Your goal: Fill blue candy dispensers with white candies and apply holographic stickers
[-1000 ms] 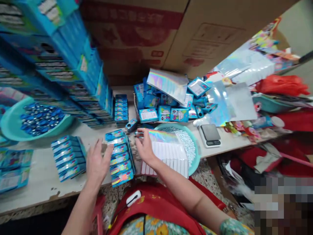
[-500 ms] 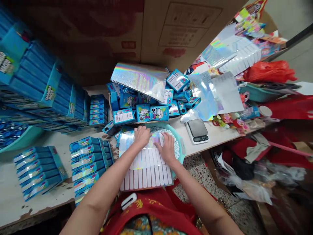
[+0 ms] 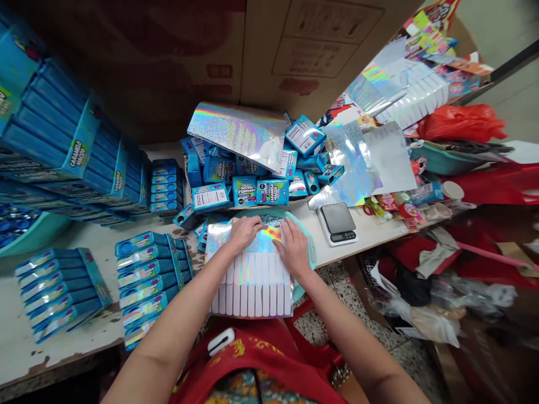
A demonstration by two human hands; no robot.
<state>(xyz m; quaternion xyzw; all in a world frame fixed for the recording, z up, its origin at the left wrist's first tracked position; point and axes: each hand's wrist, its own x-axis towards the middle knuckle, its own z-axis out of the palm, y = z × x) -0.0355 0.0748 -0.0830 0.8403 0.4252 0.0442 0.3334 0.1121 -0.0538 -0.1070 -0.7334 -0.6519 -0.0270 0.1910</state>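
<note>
A shiny holographic sticker sheet [image 3: 256, 275] with rows of white strips lies in front of me, over a similar sheet whose lower row shows. My left hand [image 3: 245, 233] has its fingers curled at the sheet's upper edge. At the upper right edge, my right hand [image 3: 295, 249] rests with fingers stretched out and the thumb lying on the sheet. What is under its fingers is hidden. Beneath the sheets stands a teal basin [image 3: 313, 255], mostly covered.
Blue candy boxes [image 3: 272, 192] are heaped behind the basin, with a folded holographic sheet [image 3: 240, 132] on top. A small scale [image 3: 337, 221] stands to the right. Blue display packs [image 3: 147, 269] line the left. A large cardboard box [image 3: 261, 56] blocks the back.
The upper sheet has slid down and spread flatter over the basin, covering more of the white pieces there. My right hand has moved slightly right, its fingers straighter. The view has shifted slightly.
</note>
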